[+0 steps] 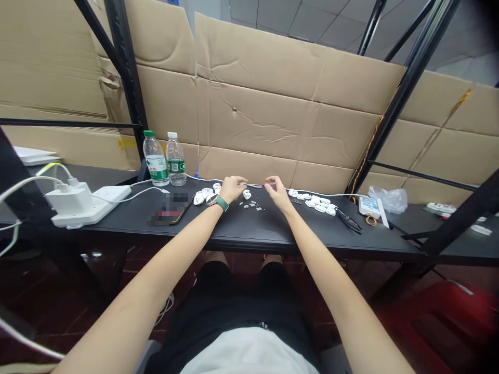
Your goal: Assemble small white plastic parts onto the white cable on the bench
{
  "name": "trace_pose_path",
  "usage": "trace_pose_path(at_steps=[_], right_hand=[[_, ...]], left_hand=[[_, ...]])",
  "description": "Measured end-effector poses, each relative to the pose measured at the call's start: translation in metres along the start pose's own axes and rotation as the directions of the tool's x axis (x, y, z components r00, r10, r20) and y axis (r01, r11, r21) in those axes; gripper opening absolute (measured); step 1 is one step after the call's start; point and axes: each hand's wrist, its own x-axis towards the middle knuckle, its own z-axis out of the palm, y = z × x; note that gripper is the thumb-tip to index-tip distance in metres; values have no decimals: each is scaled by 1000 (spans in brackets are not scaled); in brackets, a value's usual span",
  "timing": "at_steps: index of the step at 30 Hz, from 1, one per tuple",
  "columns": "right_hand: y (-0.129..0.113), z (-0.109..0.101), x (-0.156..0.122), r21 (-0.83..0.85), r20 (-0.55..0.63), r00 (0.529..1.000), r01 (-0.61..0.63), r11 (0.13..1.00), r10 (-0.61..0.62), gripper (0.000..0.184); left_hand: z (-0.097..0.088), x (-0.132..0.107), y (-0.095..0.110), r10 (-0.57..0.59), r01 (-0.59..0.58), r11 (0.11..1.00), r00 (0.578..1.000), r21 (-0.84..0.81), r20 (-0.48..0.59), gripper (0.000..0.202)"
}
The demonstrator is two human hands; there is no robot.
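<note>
My left hand, with a watch at its wrist, is closed at the fingertips over the table. A small pale piece shows at its fingers, too small to name. My right hand pinches a slim red-handled tool, pointing toward the left hand; its exact kind is hard to tell. Below and between the hands lie several small metal parts and a white plastic piece. More white plastic pieces sit beside my left wrist. Another group of white plastic pieces lies right of my right hand.
Black-handled pliers lie at the right, near a white box and a clear plastic bag. To the left are a phone, two water bottles and a white power strip. Cardboard walls the table's back.
</note>
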Motion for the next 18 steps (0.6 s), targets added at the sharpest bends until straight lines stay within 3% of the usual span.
trace_pose_path(at_steps=[5,11,18], right_hand=[[-8,-3,0,81,79,997,6,997,-13,24],[-7,1,-2,180,154,977,-178,967,151,39],[-2,0,-1,85,1,979,-204,975,205,28]], left_hand=[[0,0,1,27,-26,1000,999,11,-29,28],[0,0,1,31,-30,999,999,16,-28,29],[-1,-2,4,2,-2,1000,1000,-4,-14,30]])
